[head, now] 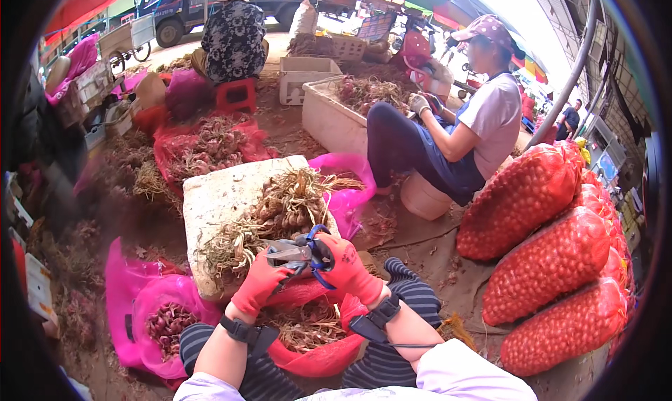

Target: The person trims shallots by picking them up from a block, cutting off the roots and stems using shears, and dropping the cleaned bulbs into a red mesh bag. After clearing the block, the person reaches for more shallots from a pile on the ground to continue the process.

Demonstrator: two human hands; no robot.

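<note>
My right hand (pixel 349 267), in a red coated work glove, grips blue-handled scissors (pixel 289 251). The blades point left, partly apart. Close by the blades is my left hand (pixel 260 285), gloved alike, its fingers curled; whether a bulb is in them is hidden. Just beyond both hands, bunches of dried shallot-like bulbs (pixel 291 212) with straw-coloured stalks lie on a worn white foam block (pixel 226 191). Between my knees an open red mesh bag (pixel 315 361) contains dry trimmings (pixel 310 325). To the left, a pink mesh bag (pixel 123 306) holds trimmed purple bulbs (pixel 170 327).
Full red mesh sacks (pixel 546 270) are stacked on the right. A co-worker (pixel 446 123) sits ahead right beside a white foam box (pixel 336 117). Another person (pixel 233 39) sits farther off on a red stool (pixel 236 94). Loose bulbs (pixel 207 144) lie ahead left.
</note>
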